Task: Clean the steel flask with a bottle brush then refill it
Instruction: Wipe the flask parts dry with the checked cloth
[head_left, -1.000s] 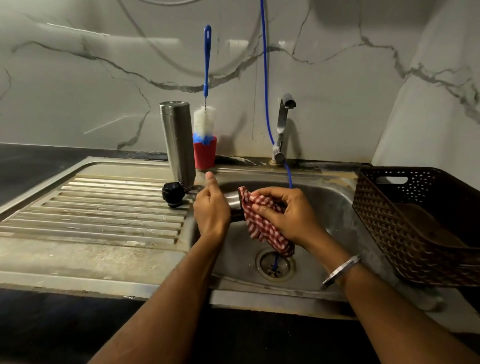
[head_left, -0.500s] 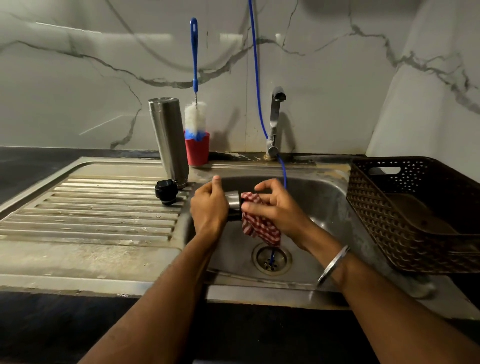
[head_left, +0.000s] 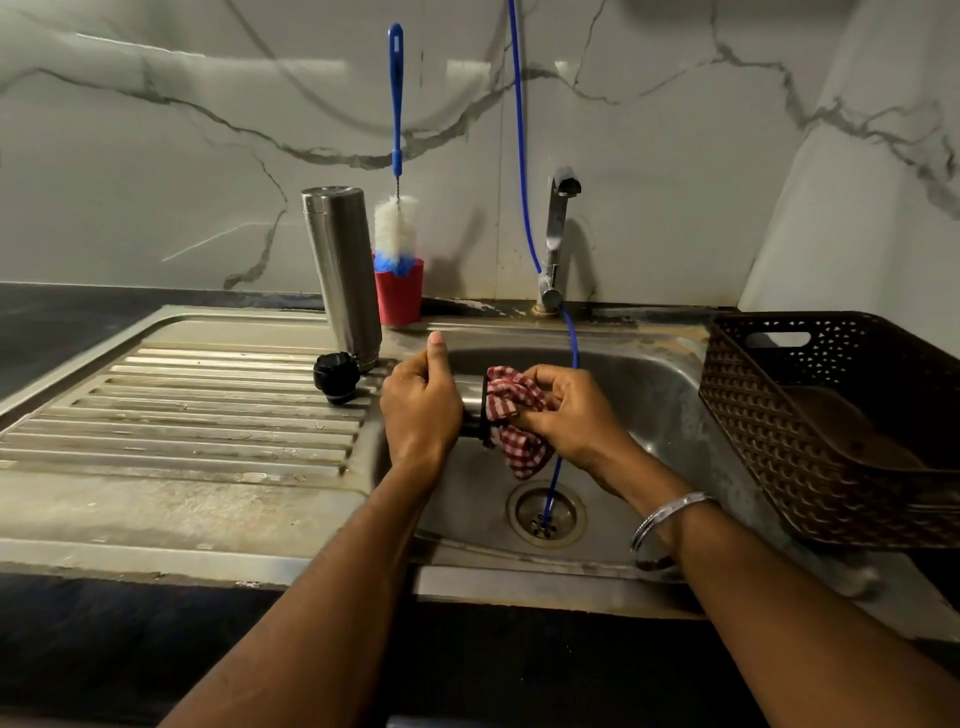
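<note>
The tall steel flask (head_left: 343, 275) stands upside down at the back of the draining board. Beside it lies its black stopper (head_left: 336, 378). A bottle brush (head_left: 396, 228) with a blue handle stands bristles-down in a red cup (head_left: 399, 299). Over the sink basin (head_left: 649, 395), my left hand (head_left: 421, 410) grips a small steel cup lid (head_left: 471, 408) with a dark rim. My right hand (head_left: 571, 415) holds a red-and-white checked cloth (head_left: 511, 415) pressed into the lid's open end.
A steel tap (head_left: 557, 234) rises behind the basin, and a thin blue hose (head_left: 522, 171) hangs down the wall into the drain (head_left: 545, 514). A brown perforated basket (head_left: 841, 426) sits at the sink's right edge. The ribbed draining board (head_left: 197, 415) stretches left.
The cloth has bunched further into the lid's mouth, and my right hand's fingers have shifted around it. My left thumb has lifted upward. The view has shifted slightly.
</note>
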